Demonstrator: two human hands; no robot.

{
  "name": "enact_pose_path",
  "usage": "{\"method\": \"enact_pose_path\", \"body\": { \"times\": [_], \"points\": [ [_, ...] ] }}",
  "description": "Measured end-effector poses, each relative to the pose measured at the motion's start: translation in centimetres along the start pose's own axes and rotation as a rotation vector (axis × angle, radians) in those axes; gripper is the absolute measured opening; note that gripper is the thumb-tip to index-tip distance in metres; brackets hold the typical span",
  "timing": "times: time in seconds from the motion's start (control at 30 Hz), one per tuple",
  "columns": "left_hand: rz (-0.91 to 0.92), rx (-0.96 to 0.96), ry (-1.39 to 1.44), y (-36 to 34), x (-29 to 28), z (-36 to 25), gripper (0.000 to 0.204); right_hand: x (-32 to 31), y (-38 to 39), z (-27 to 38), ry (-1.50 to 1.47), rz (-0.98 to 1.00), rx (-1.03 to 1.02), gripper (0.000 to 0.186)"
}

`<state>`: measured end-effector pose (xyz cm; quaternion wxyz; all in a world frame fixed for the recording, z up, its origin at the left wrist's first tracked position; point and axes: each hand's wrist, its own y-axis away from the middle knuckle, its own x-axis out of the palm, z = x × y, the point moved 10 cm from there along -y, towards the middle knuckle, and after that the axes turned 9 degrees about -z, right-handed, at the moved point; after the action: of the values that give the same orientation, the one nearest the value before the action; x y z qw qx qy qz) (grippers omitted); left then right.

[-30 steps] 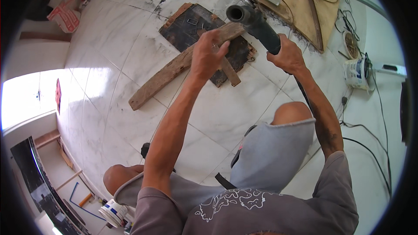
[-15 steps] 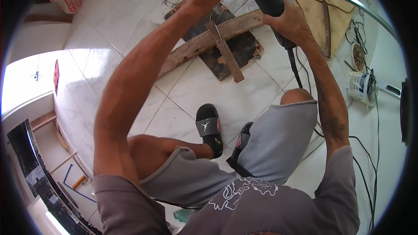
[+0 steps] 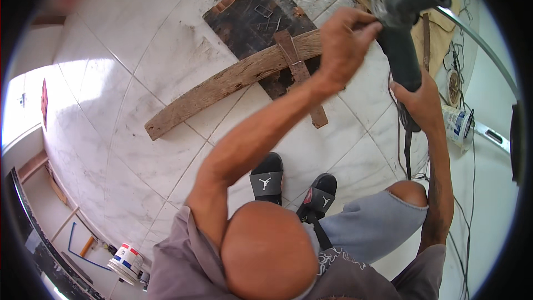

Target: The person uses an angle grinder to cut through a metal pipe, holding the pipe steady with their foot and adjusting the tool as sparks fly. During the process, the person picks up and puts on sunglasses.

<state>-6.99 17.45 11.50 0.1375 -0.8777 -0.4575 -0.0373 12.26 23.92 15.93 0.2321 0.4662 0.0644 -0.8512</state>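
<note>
Grinder (image 3: pixel 402 58) held up R of plank (image 3: pixel 227 86), R hand (image 3: pixel 421 99) closed round it. L hand (image 3: pixel 345 47) half-curled nr its front; hold, if any, can't be told. Plank crossed by slat (image 3: pixel 298 65) atop dk board (image 3: pixel 236 25).

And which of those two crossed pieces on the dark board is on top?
The short, narrow brown strip: it passes over the long, weathered wooden plank, which runs beneath it and reaches much further left.

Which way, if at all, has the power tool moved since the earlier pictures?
Yes: the power tool has moved right, away from the dark board and nearer the white bucket.
</note>
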Motion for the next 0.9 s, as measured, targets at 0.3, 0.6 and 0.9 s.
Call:
{"method": "enact_pose_path", "body": {
  "times": [0.3,0.6,0.9],
  "points": [
    [-0.101,0.043,0.154,2.4,-0.2,0.5,0.018,0.6,1.0,-0.9,0.08,0.07,0.178,0.042],
    [-0.117,0.057,0.142,1.5,-2.7,0.2,0.024,0.6,0.6,1.1,0.193,0.129,0.22,0.043],
    [-0.108,0.135,-0.063,3.8,-4.8,0.0,0.042,4.9,-2.3,2.5,0.05,0.187,0.089,0.043]
  ]
}}
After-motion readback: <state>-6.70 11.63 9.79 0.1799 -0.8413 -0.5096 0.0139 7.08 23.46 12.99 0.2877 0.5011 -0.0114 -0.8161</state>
